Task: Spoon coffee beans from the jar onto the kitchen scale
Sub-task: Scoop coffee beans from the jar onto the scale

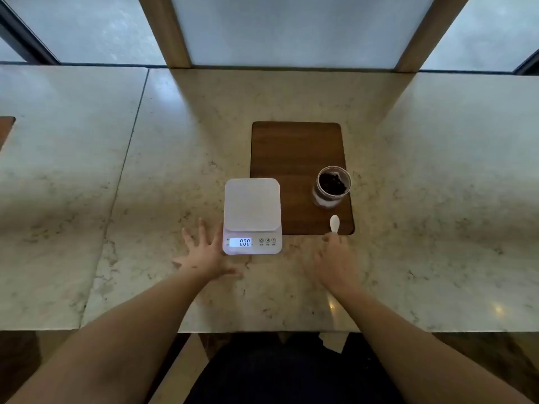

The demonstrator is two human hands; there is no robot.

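Note:
A white kitchen scale (252,212) sits on the marble counter, its lit display reading 0.00 and its platform bare. My left hand (204,253) lies flat with fingers spread on the counter, touching the scale's left front corner. To the right, an open glass jar (332,186) with dark coffee beans inside stands on a wooden board (294,153). My right hand (334,262) holds a white spoon (334,223) by its handle; the spoon's bowl points away from me, over the board's near right corner, just in front of the jar.
The marble counter (437,199) stretches wide to both sides, with a seam on the left. Frosted window panes and two wooden posts (166,30) rise behind it. The counter's front edge lies near my forearms.

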